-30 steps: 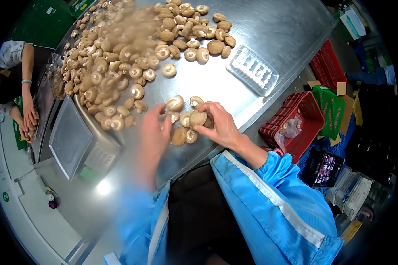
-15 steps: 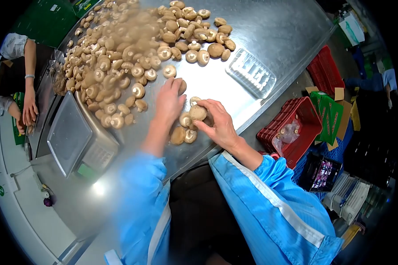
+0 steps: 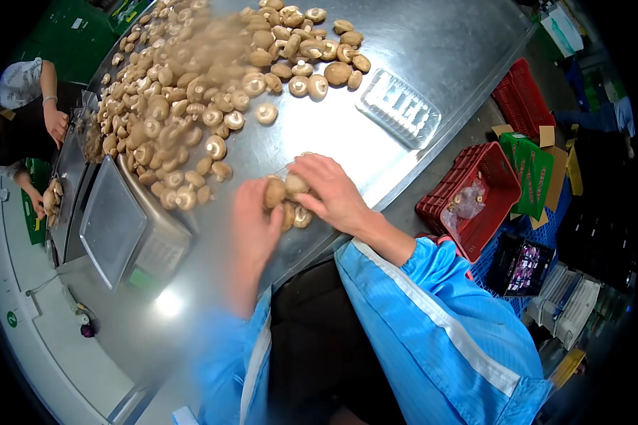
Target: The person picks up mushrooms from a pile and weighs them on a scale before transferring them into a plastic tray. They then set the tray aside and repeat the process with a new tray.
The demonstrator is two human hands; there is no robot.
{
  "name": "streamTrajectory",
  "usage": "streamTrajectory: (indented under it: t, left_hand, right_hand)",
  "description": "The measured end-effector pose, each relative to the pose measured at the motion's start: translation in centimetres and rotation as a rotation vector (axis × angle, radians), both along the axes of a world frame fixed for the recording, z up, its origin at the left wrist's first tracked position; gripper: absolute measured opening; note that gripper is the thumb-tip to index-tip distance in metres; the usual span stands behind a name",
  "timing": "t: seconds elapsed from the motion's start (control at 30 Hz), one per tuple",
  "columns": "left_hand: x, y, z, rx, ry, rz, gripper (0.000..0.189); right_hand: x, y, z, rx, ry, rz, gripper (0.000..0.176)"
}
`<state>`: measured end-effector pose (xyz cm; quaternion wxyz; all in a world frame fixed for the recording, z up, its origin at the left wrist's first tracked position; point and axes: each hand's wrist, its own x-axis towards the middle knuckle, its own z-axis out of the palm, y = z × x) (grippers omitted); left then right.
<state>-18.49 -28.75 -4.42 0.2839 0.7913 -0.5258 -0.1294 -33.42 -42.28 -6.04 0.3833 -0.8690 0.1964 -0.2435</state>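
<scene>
Close to the table's near edge, my two hands meet around a small cluster of brown-capped mushrooms. My left hand [image 3: 254,219], partly blurred, has its fingers curled against a mushroom [image 3: 274,192]. From the other side my right hand [image 3: 333,191] grips a paler mushroom [image 3: 295,184] between thumb and fingers. Below them more mushrooms [image 3: 302,217] of the cluster show, partly covered by my hands. Beyond lies a large mushroom pile [image 3: 184,106], blurred in its upper part. A clear plastic tray [image 3: 400,110] rests on the metal table to the right.
A scale [image 3: 117,219] with a flat platform stands at left. Another person's hands [image 3: 55,126] are at work farther left, beside mushrooms. Past the table's right edge are a red crate [image 3: 432,198] holding a plastic bag, a green box [image 3: 528,177] and a black crate [image 3: 503,265].
My left hand has come back toward me with a mushroom from nearer the pile, reaching the cluster. My right hand has shifted slightly left and up. The other person's hands have moved apart.
</scene>
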Motion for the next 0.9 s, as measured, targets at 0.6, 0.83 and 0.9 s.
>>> streamTrajectory:
  t: [0.6,0.83,0.9]
  left_hand:
    - [0.5,7.9,-5.6,0.002,0.641,0.595,0.052]
    - [-0.1,6.7,-7.2,0.066,0.936,0.587,0.055]
    - [0.3,6.9,-7.7,0.026,0.996,0.593,0.054]
  right_hand:
    - [-4.5,-1.9,-2.4,0.269,0.303,-0.240,0.042]
    - [-3.5,0.1,-5.5,0.461,0.229,-0.240,0.037]
    - [-3.6,0.0,-6.0,0.548,0.226,-0.225,0.038]
